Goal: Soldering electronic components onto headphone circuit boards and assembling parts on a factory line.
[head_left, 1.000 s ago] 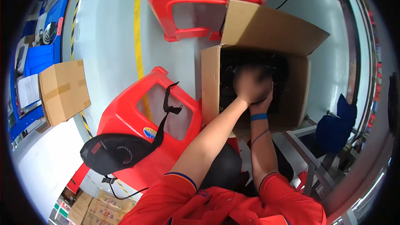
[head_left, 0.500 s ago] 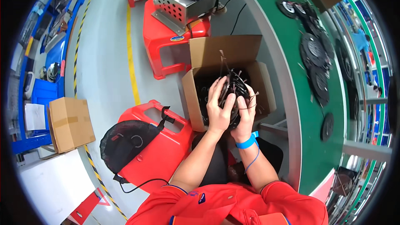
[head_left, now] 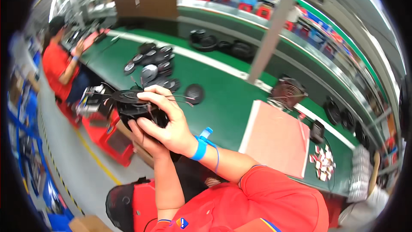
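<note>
A stack of round black ring-patterned parts with thin wire leads (head_left: 128,111) is held between both hands, over the near edge of the green table. From the right, my right hand (head_left: 174,122) closes round it, fingers over the top and thumb along the side. My left hand (head_left: 148,141) grips it from below, its fingers partly hidden by the right hand and the parts. A blue wrist strap (head_left: 200,148) circles my right wrist. Beyond the hands, similar round black parts (head_left: 150,73) lie in a loose pile on the table, and one disc (head_left: 194,93) lies apart.
A pink sheet (head_left: 279,139) covers part of the green table (head_left: 219,122), with a fan with a wire guard (head_left: 288,93) behind it. Small white-and-red pieces (head_left: 322,163) lie at right. A seated co-worker (head_left: 60,66) is at far left, near a red stool (head_left: 107,135).
My view has swung right and up from the cardboard box to the table. Both hands have lifted the black parts out of the box and brought them to the table's edge.
</note>
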`<state>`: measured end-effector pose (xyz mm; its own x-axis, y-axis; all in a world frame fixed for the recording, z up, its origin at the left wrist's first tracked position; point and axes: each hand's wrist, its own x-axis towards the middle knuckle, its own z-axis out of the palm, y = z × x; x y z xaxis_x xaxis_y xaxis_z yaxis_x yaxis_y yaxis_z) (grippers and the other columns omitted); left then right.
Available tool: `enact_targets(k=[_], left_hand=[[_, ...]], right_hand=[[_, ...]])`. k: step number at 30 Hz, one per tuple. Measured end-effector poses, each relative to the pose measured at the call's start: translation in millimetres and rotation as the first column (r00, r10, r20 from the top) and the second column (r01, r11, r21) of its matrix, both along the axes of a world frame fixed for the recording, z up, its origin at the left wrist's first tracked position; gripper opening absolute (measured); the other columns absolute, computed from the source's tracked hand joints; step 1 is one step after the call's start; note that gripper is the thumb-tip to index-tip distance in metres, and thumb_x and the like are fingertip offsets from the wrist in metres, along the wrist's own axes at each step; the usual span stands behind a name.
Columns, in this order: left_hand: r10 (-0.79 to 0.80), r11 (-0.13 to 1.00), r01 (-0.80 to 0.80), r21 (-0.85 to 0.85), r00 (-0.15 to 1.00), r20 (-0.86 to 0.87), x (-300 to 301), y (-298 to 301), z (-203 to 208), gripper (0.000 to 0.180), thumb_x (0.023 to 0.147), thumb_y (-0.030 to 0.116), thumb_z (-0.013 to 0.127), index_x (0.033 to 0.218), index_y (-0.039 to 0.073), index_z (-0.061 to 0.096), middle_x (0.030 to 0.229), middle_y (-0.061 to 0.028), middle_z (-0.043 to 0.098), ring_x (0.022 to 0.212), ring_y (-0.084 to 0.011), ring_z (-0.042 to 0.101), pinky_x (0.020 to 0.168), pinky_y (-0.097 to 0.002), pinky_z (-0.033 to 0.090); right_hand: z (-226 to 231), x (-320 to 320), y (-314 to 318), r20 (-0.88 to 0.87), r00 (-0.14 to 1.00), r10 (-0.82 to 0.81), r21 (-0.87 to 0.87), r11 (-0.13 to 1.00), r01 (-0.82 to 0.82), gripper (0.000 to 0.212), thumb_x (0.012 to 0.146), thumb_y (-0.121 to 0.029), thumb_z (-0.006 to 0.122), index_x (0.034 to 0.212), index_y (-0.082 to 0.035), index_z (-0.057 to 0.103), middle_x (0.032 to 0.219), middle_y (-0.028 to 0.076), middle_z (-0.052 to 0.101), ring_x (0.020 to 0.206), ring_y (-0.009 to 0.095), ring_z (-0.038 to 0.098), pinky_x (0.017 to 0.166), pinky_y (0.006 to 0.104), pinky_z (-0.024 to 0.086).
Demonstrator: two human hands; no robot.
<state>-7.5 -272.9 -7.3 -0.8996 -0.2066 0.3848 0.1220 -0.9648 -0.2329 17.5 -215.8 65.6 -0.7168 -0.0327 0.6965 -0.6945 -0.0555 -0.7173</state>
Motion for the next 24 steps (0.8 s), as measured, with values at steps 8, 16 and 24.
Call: enact_targets(k=[8,16,24], left_hand=[[0.109,0.875,-0.010,-0.485,0.978,0.178,-35.9,144.0,18.9,0.047,0.094,0.043,0.045,0.116,0.002,0.048,0.111,-0.0090,0.054,0.099,-0.0224,0.056,0.086,-0.0360,0.048],[0.485,0.637,-0.164,-0.753,0.845,0.226,-44.2,192.8,-6.0,0.046,0.096,0.037,0.046,0.123,0.000,0.045,0.113,-0.0116,0.054,0.101,-0.0232,0.057,0.086,-0.0342,0.048],[0.800,-0.288,-0.231,-0.930,0.476,-0.366,-54.4,180.6,-6.4,0.049,0.089,0.028,0.058,0.125,-0.003,0.048,0.136,-0.0292,0.034,0.127,-0.0415,0.033,0.106,-0.0437,0.027]], right_hand=[[14.0,-8.3,132.2,-0.002,0.904,-0.428,0.169,0.890,0.423,0.035,0.074,-0.018,0.068,0.107,-0.008,0.063,0.105,0.011,0.059,0.102,0.027,0.056,0.088,0.0349,0.045],[-40.8,-53.0,187.6,0.031,0.845,-0.534,0.312,0.808,0.499,0.035,0.076,-0.031,0.066,0.107,-0.015,0.065,0.103,0.007,0.062,0.098,0.025,0.060,0.082,0.0378,0.047],[-60.1,-82.9,215.1,-0.081,0.844,-0.530,0.478,0.723,0.499,0.030,0.075,-0.030,0.065,0.094,-0.007,0.068,0.097,0.014,0.065,0.093,0.033,0.061,0.082,0.0407,0.049]])
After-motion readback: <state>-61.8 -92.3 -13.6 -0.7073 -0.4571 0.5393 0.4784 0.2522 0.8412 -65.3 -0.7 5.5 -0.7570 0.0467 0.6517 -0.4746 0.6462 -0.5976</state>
